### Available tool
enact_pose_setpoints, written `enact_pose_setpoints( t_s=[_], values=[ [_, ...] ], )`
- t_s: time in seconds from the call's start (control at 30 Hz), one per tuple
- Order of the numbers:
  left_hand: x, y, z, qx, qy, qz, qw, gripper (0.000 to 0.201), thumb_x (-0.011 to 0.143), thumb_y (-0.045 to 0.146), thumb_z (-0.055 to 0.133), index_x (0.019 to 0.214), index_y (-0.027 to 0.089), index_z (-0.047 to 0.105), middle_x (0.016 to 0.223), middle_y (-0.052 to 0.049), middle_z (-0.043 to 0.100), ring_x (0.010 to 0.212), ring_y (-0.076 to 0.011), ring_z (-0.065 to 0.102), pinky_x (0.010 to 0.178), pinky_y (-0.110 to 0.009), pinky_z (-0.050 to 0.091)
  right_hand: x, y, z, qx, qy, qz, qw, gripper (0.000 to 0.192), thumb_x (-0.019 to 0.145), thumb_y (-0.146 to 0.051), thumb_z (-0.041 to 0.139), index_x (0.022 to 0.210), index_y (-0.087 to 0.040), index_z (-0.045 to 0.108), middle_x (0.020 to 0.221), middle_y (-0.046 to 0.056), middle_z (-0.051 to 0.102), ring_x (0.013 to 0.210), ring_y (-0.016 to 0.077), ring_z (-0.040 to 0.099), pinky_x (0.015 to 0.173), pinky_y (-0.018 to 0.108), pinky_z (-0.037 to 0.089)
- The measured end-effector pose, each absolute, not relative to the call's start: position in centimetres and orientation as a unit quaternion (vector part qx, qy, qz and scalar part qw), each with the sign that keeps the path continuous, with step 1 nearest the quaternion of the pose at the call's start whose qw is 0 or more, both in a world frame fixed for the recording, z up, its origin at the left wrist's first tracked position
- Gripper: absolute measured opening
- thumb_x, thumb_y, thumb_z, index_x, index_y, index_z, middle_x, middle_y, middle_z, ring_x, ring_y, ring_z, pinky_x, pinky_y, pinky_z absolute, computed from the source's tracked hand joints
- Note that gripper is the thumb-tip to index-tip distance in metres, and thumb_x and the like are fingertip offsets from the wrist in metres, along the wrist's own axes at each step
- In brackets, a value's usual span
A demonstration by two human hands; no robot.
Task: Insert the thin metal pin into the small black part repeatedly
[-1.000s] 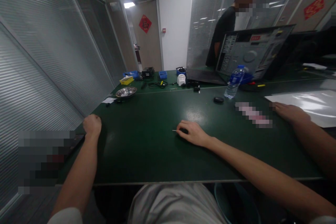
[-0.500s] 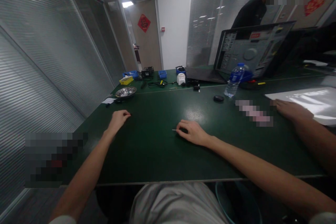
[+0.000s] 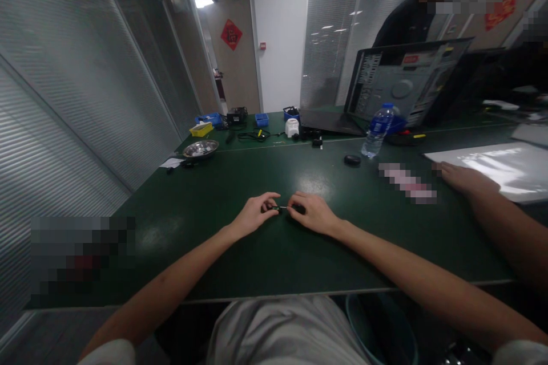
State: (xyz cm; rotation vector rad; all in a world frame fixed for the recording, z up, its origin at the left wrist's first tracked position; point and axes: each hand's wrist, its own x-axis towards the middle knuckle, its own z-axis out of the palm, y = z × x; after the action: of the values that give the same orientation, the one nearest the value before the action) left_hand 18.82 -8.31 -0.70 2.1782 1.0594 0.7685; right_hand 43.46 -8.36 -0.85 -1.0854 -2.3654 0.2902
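Observation:
Over the middle of the green table, my left hand pinches a small dark piece between thumb and fingers. The piece is too small to name. My right hand rests on the table close by, its fingers closed on a thin screwdriver. The metal shaft points left and its tip reaches the dark piece; whether it touches cannot be made out. Most of the dark handle is hidden by my fingers.
A metal bowl stands at the back left near a yellow tray. A black oval object and a water bottle are to the right. Another person's hand lies by a white sheet. A computer case stands behind.
My left hand has moved right from the table's left side, bringing the small dark piece to the screwdriver tip. My right hand has stayed nearly in place.

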Motion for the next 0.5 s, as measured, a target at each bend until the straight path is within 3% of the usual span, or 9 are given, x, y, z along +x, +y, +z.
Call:
enact_pose_setpoints(
  t_s=[0.13,0.33,0.5],
  values=[
    [18.45,-8.41,-0.89,0.821,0.399,0.300,0.278,0.040,0.091,0.027,0.069,0.130,0.023,0.065,0.105,-0.004,0.070,0.092,-0.0174,0.063,0.081,-0.028,0.049,43.52,-8.38,-0.55,-0.412,-0.874,0.101,0.239,0.014,0.096,-0.031,0.060,0.097,-0.022,0.070,0.093,0.002,0.066,0.076,0.0147,0.059,0.067,0.026,0.036],
    [18.37,-8.45,-0.61,0.823,0.400,0.288,0.280,0.021,0.092,0.032,0.068,0.108,0.021,0.077,0.104,-0.005,0.072,0.089,-0.0182,0.064,0.080,-0.029,0.049,43.49,-8.56,-0.38,-0.413,-0.879,0.089,0.222,0.013,0.095,-0.031,0.060,0.097,-0.023,0.070,0.094,0.002,0.066,0.077,0.0150,0.059,0.066,0.026,0.035],
    [18.14,-8.49,-0.53,0.818,0.398,0.291,0.296,0.022,0.091,0.033,0.070,0.107,0.021,0.079,0.104,-0.005,0.073,0.092,-0.0192,0.066,0.081,-0.030,0.049,43.48,-8.54,-0.47,-0.401,-0.887,0.082,0.213,0.015,0.097,-0.033,0.060,0.099,-0.023,0.070,0.097,0.002,0.066,0.078,0.0146,0.059,0.066,0.026,0.036]
  ],
)
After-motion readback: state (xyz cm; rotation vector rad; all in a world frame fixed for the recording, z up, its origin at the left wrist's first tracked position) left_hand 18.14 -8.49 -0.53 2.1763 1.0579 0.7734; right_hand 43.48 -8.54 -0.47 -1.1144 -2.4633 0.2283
